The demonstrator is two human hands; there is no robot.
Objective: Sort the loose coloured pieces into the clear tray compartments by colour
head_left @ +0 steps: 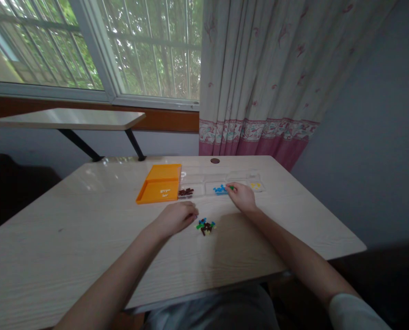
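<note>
A clear tray (238,175) with several compartments lies on the far middle of the bench (87,238). The right hand (242,196) rests at the tray's near edge, thumb and forefinger pressed together on a green piece (231,187). The piece sticks out from the fingertips to their left, over the tray's near row. Just left of it in the same row lie blue pieces (220,189), almost touching it. Brown pieces (185,192) fill the compartment at the tray's left end, and yellow pieces (255,186) sit at its right end, just beyond the right hand.

An orange lid (159,184) lies flat against the tray's left side.

Nearer than the tray, a small mixed pile (206,226) of green, blue, brown and yellow pieces sits on the bare bench. The left hand (177,217) lies just left of the pile, knuckles up, fingers curled in together with their tips close to its edge. Whether it holds a piece cannot be told.
</note>
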